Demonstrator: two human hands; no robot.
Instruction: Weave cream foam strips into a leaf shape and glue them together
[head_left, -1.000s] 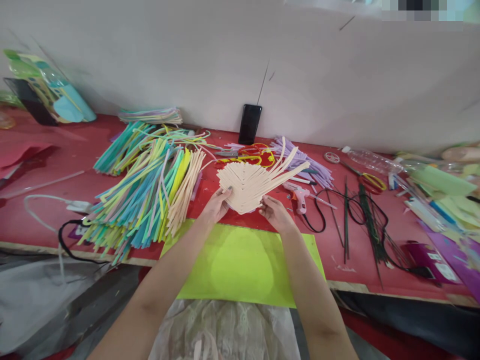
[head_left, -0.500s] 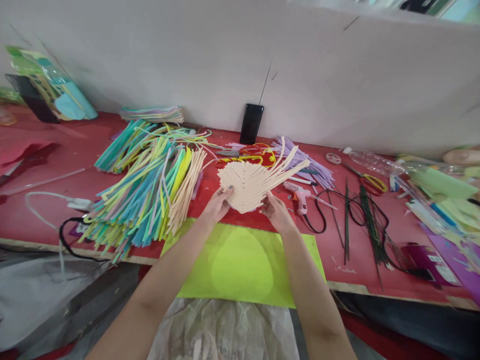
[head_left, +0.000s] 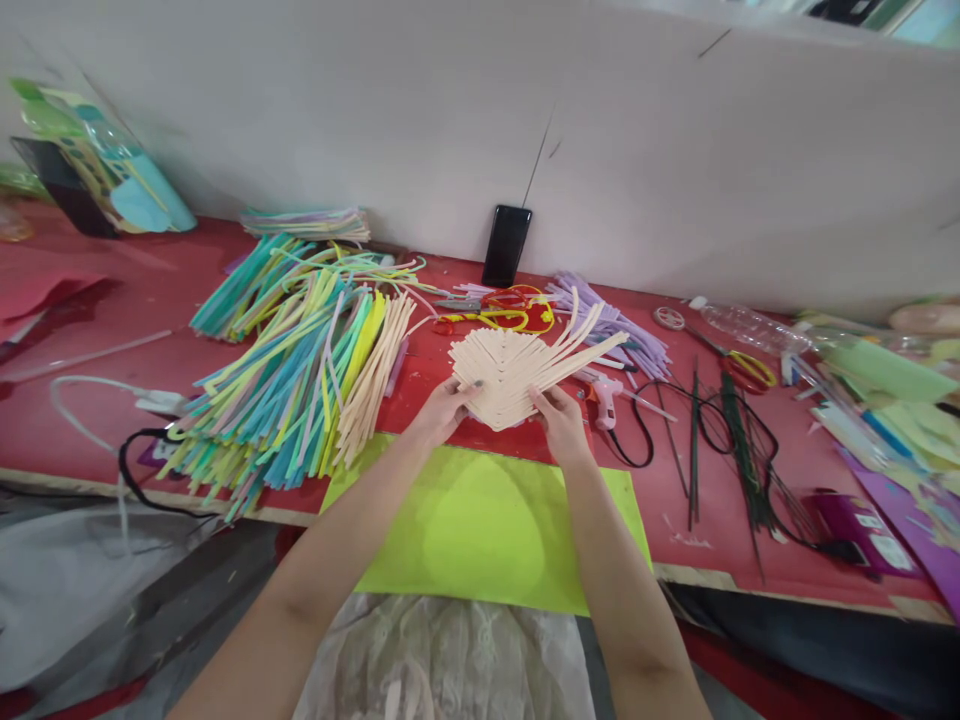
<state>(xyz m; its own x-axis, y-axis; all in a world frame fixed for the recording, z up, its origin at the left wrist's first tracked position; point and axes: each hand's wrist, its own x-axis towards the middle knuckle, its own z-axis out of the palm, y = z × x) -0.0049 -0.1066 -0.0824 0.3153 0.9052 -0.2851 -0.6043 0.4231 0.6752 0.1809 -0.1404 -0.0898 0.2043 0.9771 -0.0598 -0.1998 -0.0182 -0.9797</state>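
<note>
Between both hands is a cream fan-shaped piece (head_left: 499, 375) made of fuzzy strips, which look like pipe cleaners, laid side by side in a V pattern. Several loose strip ends stick out at its upper right. My left hand (head_left: 448, 408) pinches its lower left edge, thumb on top. On the lower right edge, my right hand (head_left: 556, 415) is closed with thumb and fingers on the strips. Below the hands lies a bright yellow-green sheet (head_left: 484, 520) at the table's front edge. A bundle of cream pipe cleaners (head_left: 373, 385) rests left of my left hand.
Multicoloured pipe cleaners (head_left: 277, 380) heap on the left of the red table (head_left: 442, 390). Behind the piece are scissors (head_left: 499, 315), a leaning phone (head_left: 506, 246) and purple pipe cleaners (head_left: 619, 325). To the right lie a pink glue gun (head_left: 606, 398), its black cord and dark green stems (head_left: 742, 450).
The cream piece has shifted slightly right and turned a little in my hands. My left thumb reaches further over its face. Both hands keep their hold.
</note>
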